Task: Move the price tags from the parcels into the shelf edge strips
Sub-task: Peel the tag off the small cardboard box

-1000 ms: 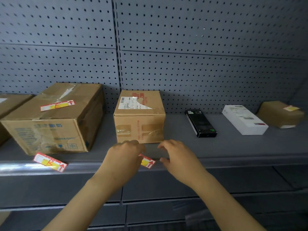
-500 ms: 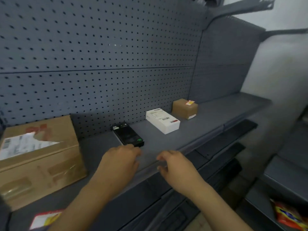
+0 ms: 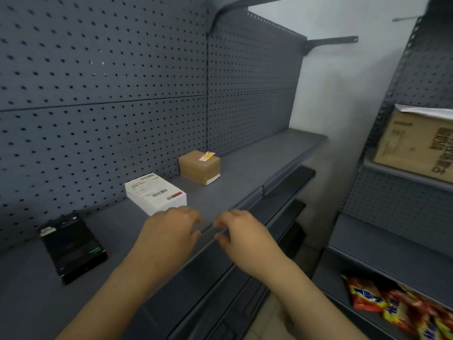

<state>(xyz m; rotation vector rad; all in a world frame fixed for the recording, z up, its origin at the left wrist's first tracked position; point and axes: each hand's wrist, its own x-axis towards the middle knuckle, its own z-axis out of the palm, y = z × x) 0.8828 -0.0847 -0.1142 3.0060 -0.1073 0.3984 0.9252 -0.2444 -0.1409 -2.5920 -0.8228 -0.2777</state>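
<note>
Price tag [image 3: 207, 156] lying atop small brown parcel [image 3: 199, 167] at shelf back, well apart from hands. Left hand [image 3: 169, 231] and right hand [image 3: 241, 235] hovering over shelf edge strip [image 3: 247, 204], fingers curled, holding nothing visible. White box [image 3: 155, 193] and black box [image 3: 73, 246] sitting leftward.

matt cardboard parcel [image 3: 199, 169]; perforated metal backboard [image 3: 103, 69]
</note>
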